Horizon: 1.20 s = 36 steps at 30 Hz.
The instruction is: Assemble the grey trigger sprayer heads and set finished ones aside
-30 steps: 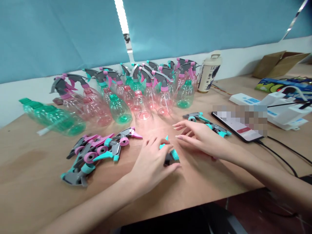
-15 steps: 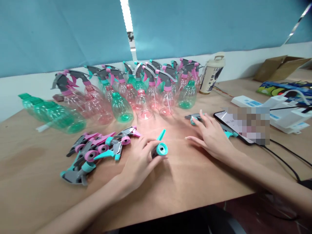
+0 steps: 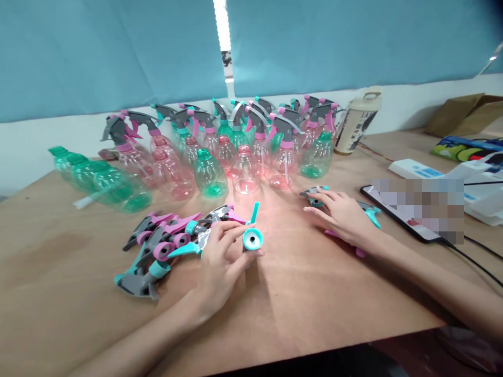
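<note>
Between the fingers and thumb of my left hand [image 3: 222, 262] is a spray head with a teal collar [image 3: 252, 239], its round opening facing the camera and its teal trigger pointing up. Left of that hand lies a pile of grey, pink and teal spray heads [image 3: 163, 250]. My right hand [image 3: 341, 217] is over the table at the right, fingers apart, with its fingertips at a grey and teal spray head [image 3: 314, 195]. Under and beside that hand are a pink piece [image 3: 359, 252] and a teal trigger [image 3: 372, 213], partly hidden.
Pink and green clear bottles [image 3: 245, 173], several with spray heads, stand along the back. Green bottles [image 3: 118, 186] are at the left. At the right are a phone [image 3: 393, 212], a cup [image 3: 357, 123], white power adapters [image 3: 416, 170], cables and a cardboard box [image 3: 461, 115].
The view has shifted, so the bottles and pile appear further right. My left hand has turned the spray head's opening more toward the camera. A pink piece now shows beneath my right hand.
</note>
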Tool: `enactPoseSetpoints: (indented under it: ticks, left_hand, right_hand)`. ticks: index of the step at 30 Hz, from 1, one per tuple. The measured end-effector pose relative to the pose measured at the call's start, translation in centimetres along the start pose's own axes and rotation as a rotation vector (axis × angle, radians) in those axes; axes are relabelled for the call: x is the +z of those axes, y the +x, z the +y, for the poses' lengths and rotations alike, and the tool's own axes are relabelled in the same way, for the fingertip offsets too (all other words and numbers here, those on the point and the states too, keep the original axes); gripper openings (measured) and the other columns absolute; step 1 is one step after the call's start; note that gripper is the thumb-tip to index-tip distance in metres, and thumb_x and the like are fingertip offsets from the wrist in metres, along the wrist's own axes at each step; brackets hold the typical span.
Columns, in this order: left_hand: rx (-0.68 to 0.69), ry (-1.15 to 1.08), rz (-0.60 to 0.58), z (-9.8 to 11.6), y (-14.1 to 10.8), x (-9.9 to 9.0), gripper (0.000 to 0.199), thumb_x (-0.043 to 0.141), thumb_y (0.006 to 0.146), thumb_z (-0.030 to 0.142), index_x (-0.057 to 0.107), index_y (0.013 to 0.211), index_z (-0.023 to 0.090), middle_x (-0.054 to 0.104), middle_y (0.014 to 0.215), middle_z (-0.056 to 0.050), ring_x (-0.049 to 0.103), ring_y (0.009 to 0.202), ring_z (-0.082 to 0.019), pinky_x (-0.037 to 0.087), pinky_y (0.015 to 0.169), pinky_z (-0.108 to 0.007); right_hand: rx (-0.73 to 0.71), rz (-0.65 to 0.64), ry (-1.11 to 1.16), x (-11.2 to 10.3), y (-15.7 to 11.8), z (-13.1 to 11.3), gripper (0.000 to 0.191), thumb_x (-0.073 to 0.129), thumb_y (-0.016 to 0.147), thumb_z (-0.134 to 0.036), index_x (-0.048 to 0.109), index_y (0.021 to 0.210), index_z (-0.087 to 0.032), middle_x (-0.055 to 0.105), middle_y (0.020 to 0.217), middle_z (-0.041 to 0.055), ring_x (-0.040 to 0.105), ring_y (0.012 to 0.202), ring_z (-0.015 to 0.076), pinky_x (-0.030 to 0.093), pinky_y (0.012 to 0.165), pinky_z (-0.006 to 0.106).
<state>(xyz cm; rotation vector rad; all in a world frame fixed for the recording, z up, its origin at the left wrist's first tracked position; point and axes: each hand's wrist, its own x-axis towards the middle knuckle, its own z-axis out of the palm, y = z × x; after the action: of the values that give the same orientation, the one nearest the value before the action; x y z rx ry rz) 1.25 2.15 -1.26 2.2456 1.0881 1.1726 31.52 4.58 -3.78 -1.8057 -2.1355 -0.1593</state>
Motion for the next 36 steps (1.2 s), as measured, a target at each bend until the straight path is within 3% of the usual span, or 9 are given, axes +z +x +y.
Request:
enactPoseSetpoints:
  ticks: [4,8,11,14,16,18,21,24,36]
  left_hand:
    - [-0.008,-0.026,-0.023,0.2,-0.4,0.2,0.030,0.071,0.078,0.020,0.064,0.106,0.026,0.053,0.103,-0.003,0.052,0.098,-0.022,0.042,0.087,-0.036]
    - [0.039,-0.032,-0.041,0.5,-0.6,0.2,0.035,0.071,0.077,0.015,0.063,0.110,0.026,0.057,0.101,-0.004,0.052,0.095,-0.021,0.042,0.085,-0.036]
    - [0.053,-0.051,-0.054,0.7,-0.5,0.0,0.035,0.071,0.077,0.014,0.063,0.109,0.025,0.062,0.101,-0.003,0.051,0.095,-0.022,0.041,0.086,-0.038]
    - [0.001,-0.117,-0.061,0.7,-0.4,-0.1,0.032,0.072,0.077,0.018,0.063,0.106,0.025,0.065,0.098,-0.003,0.050,0.094,-0.022,0.044,0.083,-0.037]
    - [-0.055,-0.196,-0.075,0.7,-0.3,-0.1,0.029,0.070,0.079,0.020,0.063,0.107,0.026,0.065,0.098,-0.003,0.049,0.096,-0.022,0.048,0.078,-0.035]
    - [-0.096,-0.264,-0.085,0.7,-0.3,-0.1,0.028,0.069,0.080,0.020,0.063,0.106,0.027,0.063,0.101,-0.003,0.048,0.097,-0.021,0.051,0.074,-0.032]
    - [-0.106,-0.276,-0.066,0.6,-0.3,-0.1,0.026,0.071,0.078,0.019,0.064,0.102,0.027,0.061,0.100,-0.003,0.048,0.094,-0.020,0.051,0.070,-0.030]
    - [-0.073,-0.206,-0.030,0.4,-0.2,-0.2,0.024,0.070,0.078,0.018,0.064,0.100,0.024,0.062,0.095,-0.003,0.050,0.091,-0.020,0.048,0.075,-0.032]
    - [-0.100,-0.126,-0.003,0.3,0.0,-0.5,0.023,0.069,0.078,0.015,0.062,0.099,0.022,0.064,0.093,-0.002,0.052,0.089,-0.020,0.043,0.079,-0.034]
  right_hand:
    - [-0.094,0.064,0.069,0.1,1.4,0.0,0.038,0.040,0.092,-0.048,0.062,0.108,-0.021,0.066,0.111,0.0082,0.059,0.100,0.0239,0.046,0.085,0.038]
    - [-0.141,0.171,0.070,-0.3,2.2,-0.7,0.032,0.044,0.092,-0.039,0.066,0.087,-0.017,0.070,0.088,0.0075,0.062,0.086,0.0225,0.035,0.098,0.045]
    - [-0.216,0.235,0.092,-2.0,2.4,-3.2,0.026,0.046,0.092,-0.033,0.066,0.083,-0.018,0.069,0.080,0.0034,0.061,0.077,0.0173,0.029,0.104,0.042]
    - [-0.381,0.290,0.192,-5.2,2.4,-7.1,0.020,0.051,0.090,-0.029,0.063,0.079,-0.018,0.067,0.074,0.0005,0.059,0.068,0.0130,0.035,0.098,0.038]
    - [-0.422,0.157,0.259,-7.5,2.5,-9.6,0.016,0.053,0.089,-0.028,0.063,0.080,-0.019,0.065,0.071,-0.0012,0.058,0.067,0.0122,0.043,0.073,0.027]
    - [-0.421,0.008,0.350,-9.4,2.7,-11.4,0.012,0.054,0.088,-0.026,0.062,0.082,-0.020,0.063,0.068,-0.0042,0.055,0.061,0.0098,0.038,0.056,0.022]
    - [-0.468,-0.211,0.404,-10.4,2.9,-12.6,0.005,0.057,0.085,-0.023,0.060,0.080,-0.023,0.062,0.072,-0.0067,0.054,0.063,0.0087,0.034,0.053,0.021]
    - [-0.503,-0.358,0.360,-9.9,2.9,-12.7,0.010,0.056,0.084,-0.022,0.059,0.075,-0.021,0.057,0.065,-0.0063,0.049,0.056,0.0087,0.029,0.049,0.022]
    - [-0.428,-0.341,0.373,-8.6,3.1,-12.8,0.015,0.053,0.085,-0.026,0.064,0.075,-0.021,0.052,0.054,-0.0065,0.042,0.046,0.0074,0.024,0.045,0.022]
